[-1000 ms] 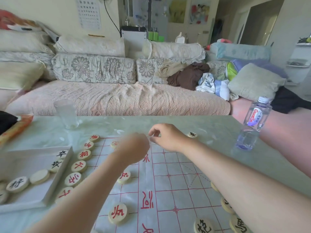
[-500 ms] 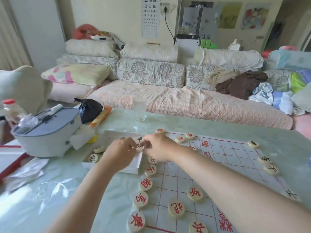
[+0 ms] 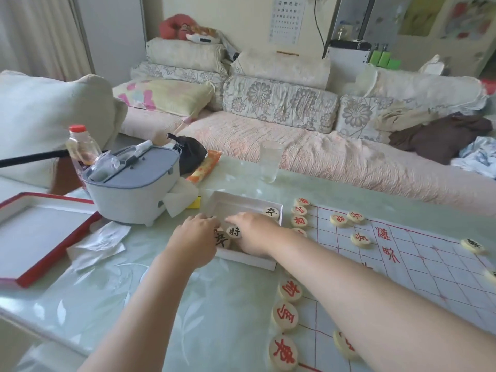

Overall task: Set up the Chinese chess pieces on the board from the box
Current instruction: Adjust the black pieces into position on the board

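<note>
The shallow white box [image 3: 243, 197] lies left of the board [image 3: 418, 267], a white sheet with red lines. Both hands are inside the box. My left hand [image 3: 196, 237] curls on a black-lettered piece [image 3: 222, 240] at its fingertips. Beside it, my right hand [image 3: 253, 233] lies palm down with its thumb against another black-lettered piece [image 3: 234, 232]. A third black piece [image 3: 271, 212] rests in the box's far corner. Several red-lettered pieces [image 3: 284, 315] line the board's left edge. A black piece [image 3: 472, 245] stands on the far right.
A grey-lidded white container [image 3: 131, 194] stands left of the box, crumpled tissues [image 3: 99, 242] in front of it. The red-rimmed box lid [image 3: 40, 232] is at the far left. A drinking glass [image 3: 269, 162] stands behind the box. A sofa runs behind the table.
The view has swung left from the board to the box. Both hands have moved from the board's far edge into the box and closed around pieces.
</note>
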Action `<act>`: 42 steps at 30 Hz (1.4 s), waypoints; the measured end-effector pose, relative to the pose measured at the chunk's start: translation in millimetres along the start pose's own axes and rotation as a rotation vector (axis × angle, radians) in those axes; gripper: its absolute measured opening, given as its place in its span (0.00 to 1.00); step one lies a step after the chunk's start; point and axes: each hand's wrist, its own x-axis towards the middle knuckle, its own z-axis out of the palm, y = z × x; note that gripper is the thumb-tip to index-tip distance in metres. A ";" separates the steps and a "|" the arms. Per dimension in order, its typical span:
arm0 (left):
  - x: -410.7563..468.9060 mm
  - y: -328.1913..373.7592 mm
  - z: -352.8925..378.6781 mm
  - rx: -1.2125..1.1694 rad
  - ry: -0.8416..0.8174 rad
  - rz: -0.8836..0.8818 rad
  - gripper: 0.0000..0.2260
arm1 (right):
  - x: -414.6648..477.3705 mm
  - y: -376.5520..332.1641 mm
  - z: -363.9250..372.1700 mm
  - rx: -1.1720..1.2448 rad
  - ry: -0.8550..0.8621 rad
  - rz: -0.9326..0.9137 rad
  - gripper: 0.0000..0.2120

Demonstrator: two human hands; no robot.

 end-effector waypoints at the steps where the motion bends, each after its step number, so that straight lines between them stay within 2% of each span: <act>1: 0.6 -0.9 0.3 -0.013 0.002 0.006 0.19 | 3.4 -1.0 1.7 -0.021 -0.016 0.001 0.29; 6: 3.9 3.6 2.3 -0.020 -0.036 0.029 0.15 | 10.6 -0.5 7.9 -0.013 0.005 -0.014 0.26; 11: 9.5 10.1 1.2 -0.062 -0.036 -0.012 0.15 | 5.2 6.4 10.3 0.080 0.044 0.000 0.28; 15: 8.6 16.9 -0.3 -0.080 -0.036 -0.022 0.10 | -10.6 11.4 1.3 0.150 0.098 -0.007 0.29; 20: 8.0 38.1 -9.0 -0.123 0.084 -0.001 0.09 | -40.6 24.8 -16.6 0.223 0.193 0.002 0.31; 23: 5.0 63.0 -8.8 -0.237 0.120 0.039 0.09 | -67.8 43.9 -26.0 0.246 0.226 0.048 0.30; 28: -2.8 121.9 -0.5 -0.418 0.038 0.114 0.09 | -131.2 94.7 -35.5 0.242 0.265 0.158 0.23; 34: -19.4 202.0 20.8 -0.499 -0.111 0.199 0.08 | -224.4 159.7 -32.3 0.286 0.296 0.342 0.23; 37: -31.9 241.5 30.5 -0.615 -0.152 0.220 0.07 | -267.0 190.4 -27.1 0.263 0.283 0.435 0.24; 42: -41.5 312.8 56.0 -0.732 -0.276 0.206 0.09 | -319.7 232.2 -13.5 0.275 0.235 0.539 0.24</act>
